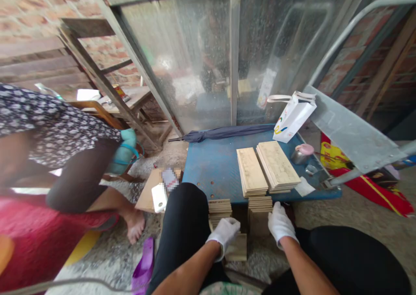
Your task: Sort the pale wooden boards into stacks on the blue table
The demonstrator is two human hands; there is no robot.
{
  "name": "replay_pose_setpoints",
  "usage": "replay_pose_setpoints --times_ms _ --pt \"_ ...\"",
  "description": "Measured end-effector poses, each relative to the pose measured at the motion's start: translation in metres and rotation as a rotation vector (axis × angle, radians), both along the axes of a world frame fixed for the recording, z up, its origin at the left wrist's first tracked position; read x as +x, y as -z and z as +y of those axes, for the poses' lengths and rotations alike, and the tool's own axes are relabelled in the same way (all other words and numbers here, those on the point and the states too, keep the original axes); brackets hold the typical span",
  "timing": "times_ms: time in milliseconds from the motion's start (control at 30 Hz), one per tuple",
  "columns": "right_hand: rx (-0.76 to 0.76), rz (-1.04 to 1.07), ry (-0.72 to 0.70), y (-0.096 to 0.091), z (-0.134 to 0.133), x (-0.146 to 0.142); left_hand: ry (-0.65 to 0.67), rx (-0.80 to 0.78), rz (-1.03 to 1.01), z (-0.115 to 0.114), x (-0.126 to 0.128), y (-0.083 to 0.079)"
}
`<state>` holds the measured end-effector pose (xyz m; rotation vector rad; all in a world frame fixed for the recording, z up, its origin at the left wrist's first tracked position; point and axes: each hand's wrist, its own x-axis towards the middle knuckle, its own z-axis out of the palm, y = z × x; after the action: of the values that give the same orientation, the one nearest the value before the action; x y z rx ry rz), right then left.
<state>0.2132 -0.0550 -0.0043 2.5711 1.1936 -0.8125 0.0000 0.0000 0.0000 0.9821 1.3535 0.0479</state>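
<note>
My left hand [225,232], in a white glove, has its fingers curled at the edge of a thin wooden board [237,248] low between my knees. Just beyond it is a stack of thin boards [220,207]. My right hand [282,223], also gloved in white, has its fingers extended along the right side of another board stack [260,204]. Its fingertips touch or nearly touch that stack. Two more stacks lie on the blue bench, a narrower left stack [251,169] and a wider right stack [277,163].
The blue bench [211,165] carries a folded umbrella [227,133], a white paper bag [292,117], a pink-lidded jar [302,154] and a small glass [311,169]. A metal-framed glass panel [195,61] rises behind. Another person [58,134] sits at left; a purple slipper [143,260] lies on the floor.
</note>
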Motion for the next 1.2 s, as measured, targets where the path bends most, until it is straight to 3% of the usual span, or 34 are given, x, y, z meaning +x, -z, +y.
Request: replay_pose_setpoints --times_ms 300,600,900,1033,1200 --pt "-0.017 0.072 -0.02 0.011 0.003 -0.004 0.099 0.084 0.066 0.0 0.001 0.006" --pt "-0.032 0.058 -0.009 -0.003 0.003 -0.006 0.188 0.102 0.069 -0.001 -0.001 0.006" --pt "-0.032 -0.014 0.0 -0.018 -0.007 -0.013 0.245 0.129 0.1 -0.005 0.001 -0.006" --pt "-0.019 0.017 -0.02 -0.016 -0.011 -0.01 0.273 0.132 0.107 -0.004 0.001 -0.012" --pt "-0.111 0.111 -0.114 -0.01 -0.015 -0.005 0.317 0.127 0.105 -0.001 0.002 -0.018"
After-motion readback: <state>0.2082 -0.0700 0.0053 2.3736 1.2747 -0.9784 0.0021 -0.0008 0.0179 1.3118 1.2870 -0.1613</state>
